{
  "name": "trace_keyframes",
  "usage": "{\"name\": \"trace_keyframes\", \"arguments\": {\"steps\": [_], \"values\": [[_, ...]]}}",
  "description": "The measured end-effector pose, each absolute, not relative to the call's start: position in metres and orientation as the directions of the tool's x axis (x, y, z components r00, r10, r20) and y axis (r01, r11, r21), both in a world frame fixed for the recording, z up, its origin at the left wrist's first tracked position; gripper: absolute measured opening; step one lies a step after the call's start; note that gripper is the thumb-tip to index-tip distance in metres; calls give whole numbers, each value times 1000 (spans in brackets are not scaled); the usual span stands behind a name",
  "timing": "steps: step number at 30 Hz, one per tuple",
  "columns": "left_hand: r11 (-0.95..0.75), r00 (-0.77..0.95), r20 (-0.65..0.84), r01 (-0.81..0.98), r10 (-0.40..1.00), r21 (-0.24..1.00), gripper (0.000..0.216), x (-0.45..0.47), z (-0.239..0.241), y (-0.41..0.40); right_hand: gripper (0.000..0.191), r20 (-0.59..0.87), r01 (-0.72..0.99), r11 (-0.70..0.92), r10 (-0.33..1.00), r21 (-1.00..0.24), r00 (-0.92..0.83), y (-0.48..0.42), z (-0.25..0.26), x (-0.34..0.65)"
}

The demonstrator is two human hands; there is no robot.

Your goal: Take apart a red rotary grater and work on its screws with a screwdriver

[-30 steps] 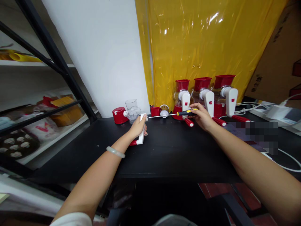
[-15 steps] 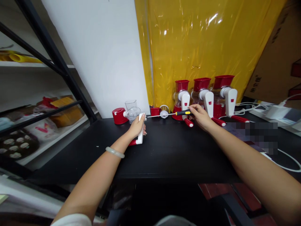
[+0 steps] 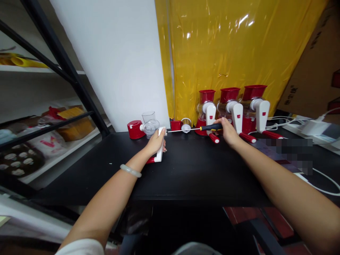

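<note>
My left hand is closed around a white crank handle with a red grip, held just above the black table. In my right hand is a screwdriver with a black and yellow handle, pinched near its rear end. Its long metal shaft points left, and the tip meets the upper end of the crank handle; whether it sits in a screw is too small to tell. Behind my left hand stand a clear plastic grater body and a red base.
Three red and white rotary graters stand at the back right, before a yellow plastic curtain. A metal grating drum lies left of them. White cables and a power adapter are at right. Black-framed shelves border the left.
My right hand has shifted slightly right along the screwdriver's rear end, and the handle has turned, showing more black than yellow. My left hand keeps the crank handle in nearly the same place.
</note>
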State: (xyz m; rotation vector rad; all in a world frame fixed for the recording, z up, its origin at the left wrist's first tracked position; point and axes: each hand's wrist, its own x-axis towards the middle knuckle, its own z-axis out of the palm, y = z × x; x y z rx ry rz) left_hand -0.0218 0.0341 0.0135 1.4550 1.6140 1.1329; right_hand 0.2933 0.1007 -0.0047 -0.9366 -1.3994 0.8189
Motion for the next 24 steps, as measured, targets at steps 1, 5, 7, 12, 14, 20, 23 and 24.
{"name": "trace_keyframes", "arguments": {"steps": [1,5,7,12,14,20,23,24], "values": [[0,-147,64,398,987,917,40,-22,13,34,55,446,121,440,895,-890,24,101,-6,294],[0,-144,62,392,988,920,39,-22,14,34,53,458,197,449,889,-872,1,102,-8,296],[-4,-146,67,394,987,919,39,-23,14,35,50,453,129,451,891,-883,-16,103,-8,296],[-10,-143,70,381,987,924,38,-23,12,36,37,396,-47,395,918,-917,0,101,-4,291],[-5,-141,64,386,988,922,40,-24,11,37,35,359,-132,354,933,-926,-11,98,-1,289],[-9,-124,63,395,990,919,42,-24,9,37,33,386,-70,387,922,-919,31,97,2,291],[8,-142,52,397,989,918,41,-23,11,36,45,455,126,444,887,-887,74,97,-2,293],[10,-145,52,398,988,917,40,-23,11,36,50,463,184,445,883,-876,71,97,-3,294]]}}
